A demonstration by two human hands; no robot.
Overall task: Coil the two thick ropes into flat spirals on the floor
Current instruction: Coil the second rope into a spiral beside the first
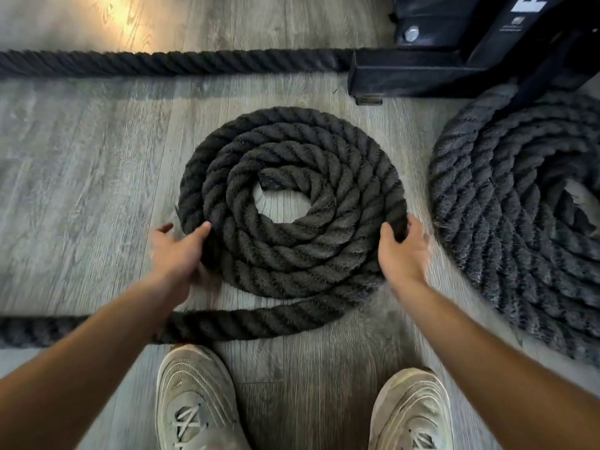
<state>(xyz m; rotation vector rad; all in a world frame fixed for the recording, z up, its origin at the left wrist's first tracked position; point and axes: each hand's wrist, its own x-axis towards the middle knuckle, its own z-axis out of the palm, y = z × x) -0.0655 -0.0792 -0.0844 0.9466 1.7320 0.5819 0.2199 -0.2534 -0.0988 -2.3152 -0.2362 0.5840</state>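
A flat spiral of rope lies on the floor in front of both shoes, with its loose tail running off to the left edge. The left hand cups the spiral's lower-left rim, and the right hand curls around the outer turn at the right (both hands lightly gripping, fingers partly closed). A second coil lies just to the right, beside a black frame.
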